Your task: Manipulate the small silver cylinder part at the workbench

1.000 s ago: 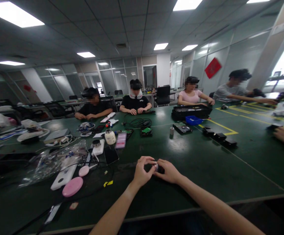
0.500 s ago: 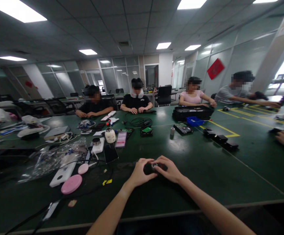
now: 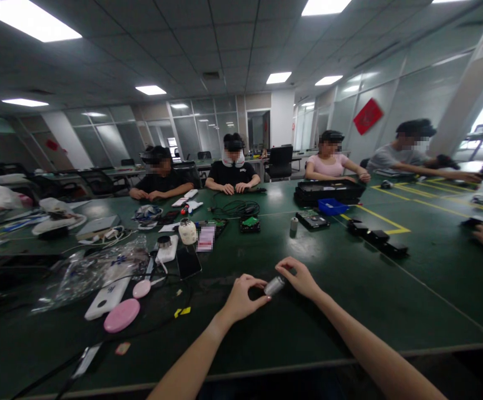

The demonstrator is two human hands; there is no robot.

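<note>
Head view, left fingers (image 3: 261, 303) parted around cylinder (image 3: 274, 286)

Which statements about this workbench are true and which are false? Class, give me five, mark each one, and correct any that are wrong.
1. A silver cylinder is between the left hand and the right hand. True.
2. The right hand is inside the blue tray. False: it is beside the silver cylinder, and the blue tray is farther back.
3. A second cylinder stands upright beyond the hands. True.
4. The phone lies on the plastic bag. False: the phone is to the right of the plastic bag.
5. Two pink discs lie left of the left hand. True.
</note>
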